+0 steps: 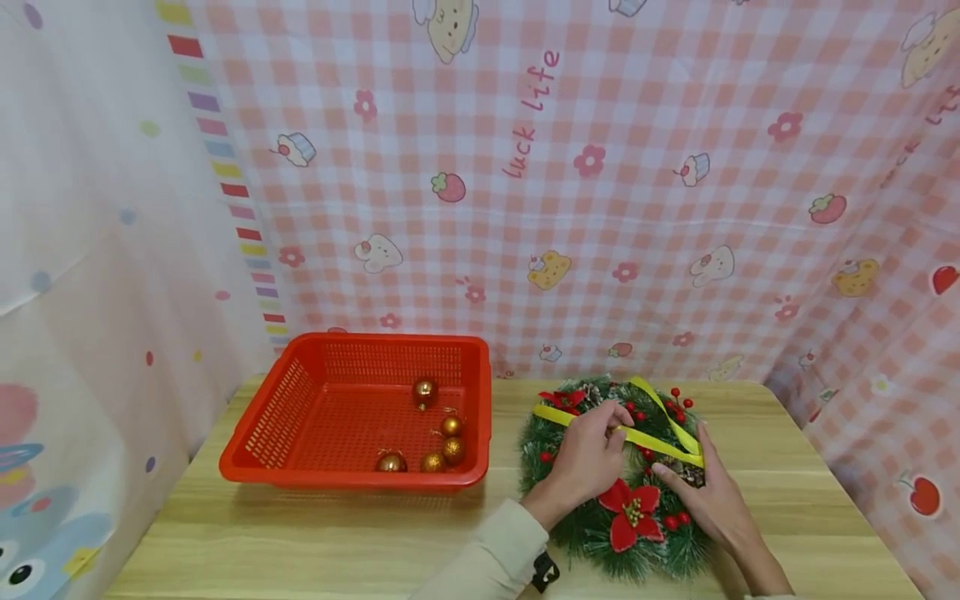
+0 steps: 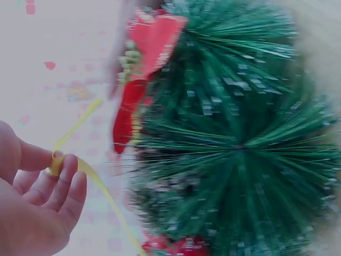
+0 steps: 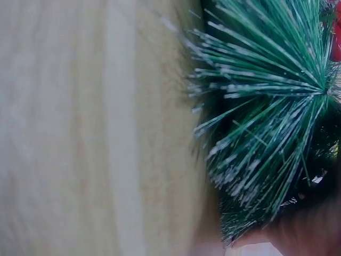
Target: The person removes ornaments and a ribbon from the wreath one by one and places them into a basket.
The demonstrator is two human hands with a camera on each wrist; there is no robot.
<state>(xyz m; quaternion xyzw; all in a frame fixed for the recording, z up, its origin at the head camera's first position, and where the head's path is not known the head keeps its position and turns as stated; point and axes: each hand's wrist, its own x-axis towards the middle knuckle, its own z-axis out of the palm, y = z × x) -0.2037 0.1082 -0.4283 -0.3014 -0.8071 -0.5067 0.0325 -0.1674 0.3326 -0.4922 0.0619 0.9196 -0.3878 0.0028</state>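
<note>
A green Christmas wreath [image 1: 555,500] with a red flower [image 1: 632,515], red berries and frosted tips lies at the right of the table. Over its top runs a yellow ribbon [image 1: 660,442]. My left hand [image 1: 588,458] is above the wreath, pinching the ribbon between thumb and fingers; a small yellow loop shows there in the left wrist view, ribbon [image 2: 109,197] trailing off both sides. My right hand [image 1: 716,500] grips the wreath's right side, thumb on top near a pine cone and fingers at the outer edge. In the right wrist view, green needles [image 3: 266,106] hide most of this hand.
Left of the wreath stands a red plastic basket [image 1: 483,417] with several gold ball ornaments [image 1: 452,450] inside, mostly toward its right end. Both rest on a wooden table [image 1: 337,542]. A pink checked curtain [image 1: 487,225] hangs behind the table.
</note>
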